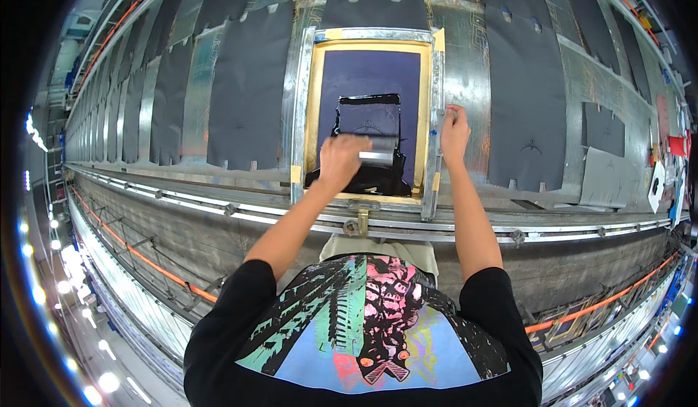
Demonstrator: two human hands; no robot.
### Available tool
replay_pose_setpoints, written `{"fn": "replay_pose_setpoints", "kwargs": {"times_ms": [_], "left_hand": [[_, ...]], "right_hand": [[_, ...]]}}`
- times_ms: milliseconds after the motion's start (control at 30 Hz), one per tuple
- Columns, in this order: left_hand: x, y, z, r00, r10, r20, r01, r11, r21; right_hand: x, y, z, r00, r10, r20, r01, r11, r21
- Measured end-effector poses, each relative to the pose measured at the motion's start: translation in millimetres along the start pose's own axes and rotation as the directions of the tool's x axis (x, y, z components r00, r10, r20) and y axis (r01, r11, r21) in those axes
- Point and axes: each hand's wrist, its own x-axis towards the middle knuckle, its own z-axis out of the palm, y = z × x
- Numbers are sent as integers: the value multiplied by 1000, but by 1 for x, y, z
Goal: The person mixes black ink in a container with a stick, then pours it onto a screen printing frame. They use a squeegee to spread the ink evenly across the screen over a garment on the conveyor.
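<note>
A screen printing frame [439, 80] with a purple mesh [378, 69] lies flat before me. My left hand [343, 161] is wrapped round a squeegee [379, 155], slightly smeared by motion, over the lower part of the mesh. Glossy black ink [374, 181] is pooled along the near side, and an inky outline runs up round a square patch with a faint curved design. At the frame's right rail, my right hand [455, 136] has its fingers curled against the metal edge; the exact grip is partly hidden.
Dark grey fabric panels [243, 90] lie along the long metal table on the left, with another panel [525, 101] on the right. Smaller grey pieces [603, 178] sit farther right. A metal rail [480, 229] runs along the table's near edge, between me and the frame.
</note>
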Motion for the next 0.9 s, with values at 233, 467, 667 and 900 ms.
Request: {"fn": "replay_pose_setpoints", "kwargs": {"times_ms": [233, 467, 667, 900], "left_hand": [[92, -34, -14, 981, -144, 128, 120, 977, 176], [-42, 21, -7, 996, -61, 68, 53, 993, 106], [-82, 35, -32, 999, -22, 35, 24, 998, -51], [-100, 43, -62, 977, 31, 209, -18, 998, -62]], "right_hand": [[-21, -2, 12, 996, 60, 61, -65, 996, 69], [-22, 14, 7, 999, -12, 30, 10, 997, 73], [1, 29, 1, 960, -260, -106, 263, 965, 8], [-48, 12, -24, 994, -52, -97, 69, 981, 183]]}}
